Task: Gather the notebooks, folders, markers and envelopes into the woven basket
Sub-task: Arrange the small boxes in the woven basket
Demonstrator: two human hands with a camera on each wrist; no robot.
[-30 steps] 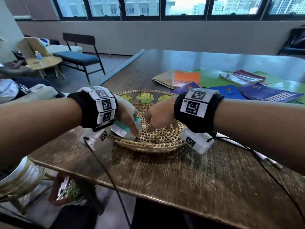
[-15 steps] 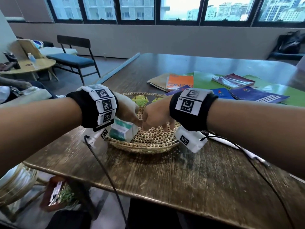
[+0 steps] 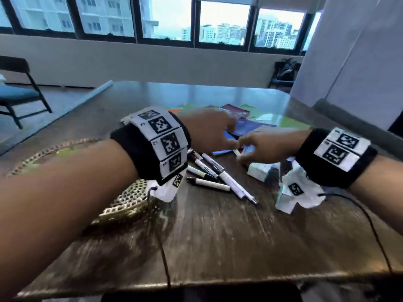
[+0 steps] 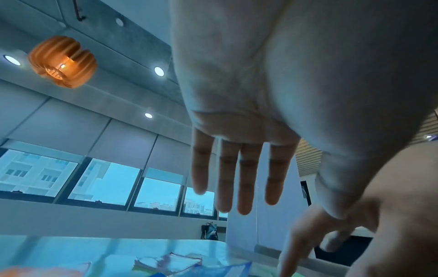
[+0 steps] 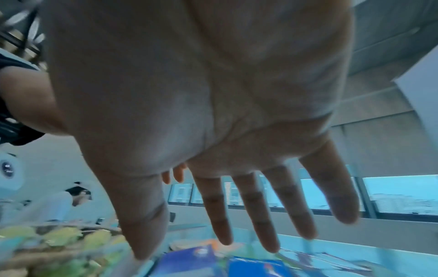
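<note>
Head view: both hands reach forward over the dark table (image 3: 218, 236) toward the pile of notebooks (image 3: 250, 127), which lies flat at the far middle of the table on green folders (image 3: 283, 122). Left hand (image 3: 209, 131) and right hand (image 3: 266, 147) hover close together at the near edge of the pile; whether either touches a cover is lost in blur. Markers (image 3: 209, 171) lie loose on the table nearer the person, between the wrists, long axes running mostly from far-left to near-right, caps at mixed ends. A small white box (image 3: 260, 171) sits just beside them. The woven basket (image 3: 122, 201) is at the left, partly under the left forearm.

Left wrist view: left hand's fingers (image 4: 246, 178) are straight and spread, holding nothing. Notebooks blurred below.

Right wrist view: right hand's fingers (image 5: 253, 206) also extended and empty. Blue notebook (image 5: 189, 260) below, basket rim at lower left.

Handling, judged: notebooks look thin, light, floppy, glossy covers likely slick, so best pinched at an edge or spine, or slid together and lifted as a stack with both hands. Markers are stiff, light and will roll; grab them bunched at mid-barrel.
</note>
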